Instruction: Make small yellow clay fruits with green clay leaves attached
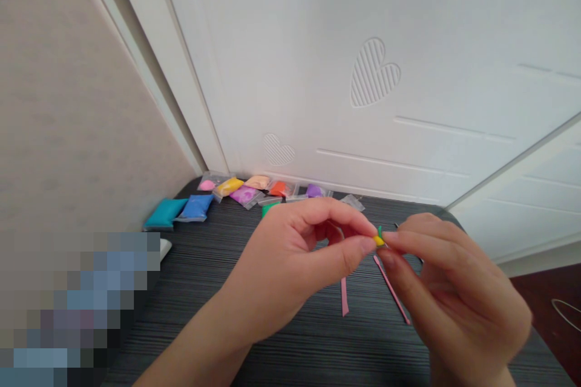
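Between both hands, above the dark table, is a tiny piece of yellow clay (379, 241) with a bit of green clay (380, 231) on top. My left hand (313, 248) pinches the yellow part between thumb and forefinger. From the other side, the thumb and forefinger of my right hand (449, 278) close at the green bit; a thin pale sliver shows by the fingertips, too small to name. Under the hands lie a thin pink modelling tool (393, 292) and a flat pink strip-like tool (344, 297), its upper end hidden by my left hand.
Along the table's back edge lie several small bags of coloured clay, among them a yellow one (229, 186), an orange one (280, 188) and a purple one (314, 191). Teal (167, 213) and blue (195, 208) bags sit at the left. A white panel (308, 72) rises behind the table (204, 290).
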Demonstrator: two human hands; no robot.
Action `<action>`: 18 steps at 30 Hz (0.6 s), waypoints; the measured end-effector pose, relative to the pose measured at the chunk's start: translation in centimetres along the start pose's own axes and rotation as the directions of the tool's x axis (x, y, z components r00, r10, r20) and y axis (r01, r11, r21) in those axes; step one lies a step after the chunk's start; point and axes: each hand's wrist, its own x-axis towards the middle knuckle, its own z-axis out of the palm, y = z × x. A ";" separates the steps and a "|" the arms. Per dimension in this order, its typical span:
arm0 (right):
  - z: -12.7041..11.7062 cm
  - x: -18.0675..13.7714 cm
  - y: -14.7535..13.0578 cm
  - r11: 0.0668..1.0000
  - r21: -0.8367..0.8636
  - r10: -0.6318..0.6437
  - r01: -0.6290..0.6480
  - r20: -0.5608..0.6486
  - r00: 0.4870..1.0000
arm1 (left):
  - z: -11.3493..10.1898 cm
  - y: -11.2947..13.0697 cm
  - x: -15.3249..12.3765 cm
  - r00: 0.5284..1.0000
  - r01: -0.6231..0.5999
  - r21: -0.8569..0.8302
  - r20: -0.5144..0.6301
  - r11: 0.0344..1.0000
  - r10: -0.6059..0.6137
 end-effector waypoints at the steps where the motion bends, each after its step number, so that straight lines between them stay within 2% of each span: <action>1: 0.0 0.0 0.0 1.000 -0.003 -0.001 0.001 0.004 1.000 | 0.0 0.0 0.0 1.000 0.005 -0.002 0.003 1.000 -0.005; 9: 0.0 0.1 0.0 1.000 -0.020 -0.016 0.016 -0.017 1.000 | -0.1 0.0 0.0 0.999 0.036 0.000 0.005 0.999 -0.036; 18: -0.2 0.1 0.2 0.998 -0.054 -0.036 0.036 0.013 0.999 | 0.0 0.1 0.1 0.999 0.039 -0.020 0.009 0.999 -0.039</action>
